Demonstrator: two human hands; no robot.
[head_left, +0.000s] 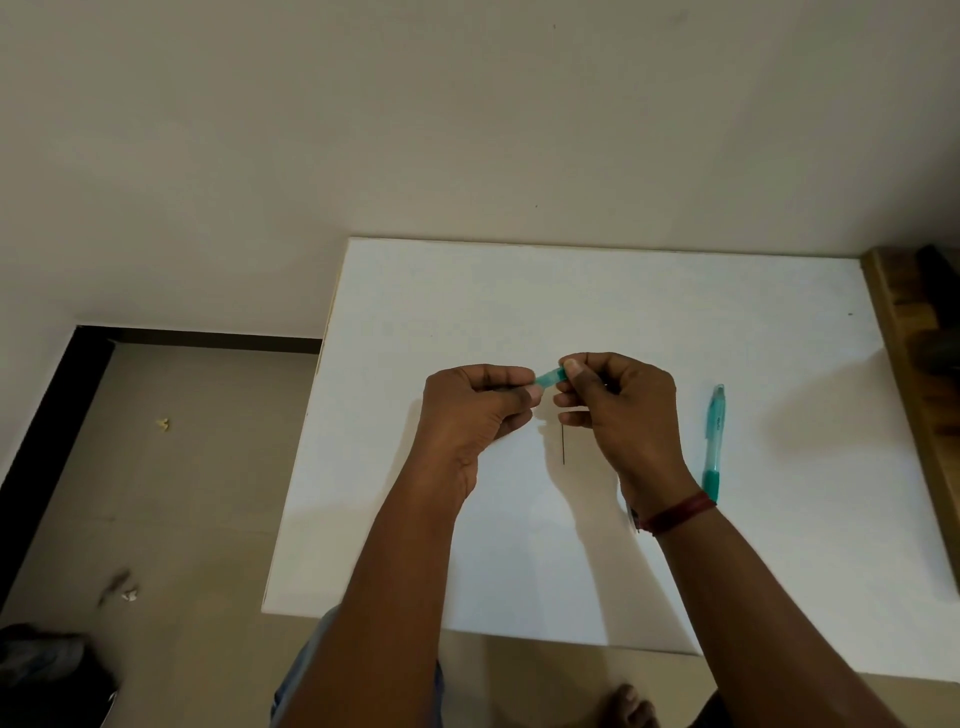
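A small teal plastic piece (548, 378) is held between both hands above the white board (779, 322). My left hand (472, 410) pinches its left end with curled fingers. My right hand (618, 400) pinches its right end between thumb and forefinger. A thin dark pencil lead (563, 444) shows just below the hands; whether it lies on the board or hangs from the fingers is unclear. A teal mechanical pencil (713, 441) lies on the board to the right of my right wrist.
The white board rests low over a beige floor (171, 493). A wooden edge (914, 353) runs along the board's right side. Small scraps (163, 424) lie on the floor at left, and a dark bundle (47, 660) sits at bottom left. A bare foot (626, 706) shows below.
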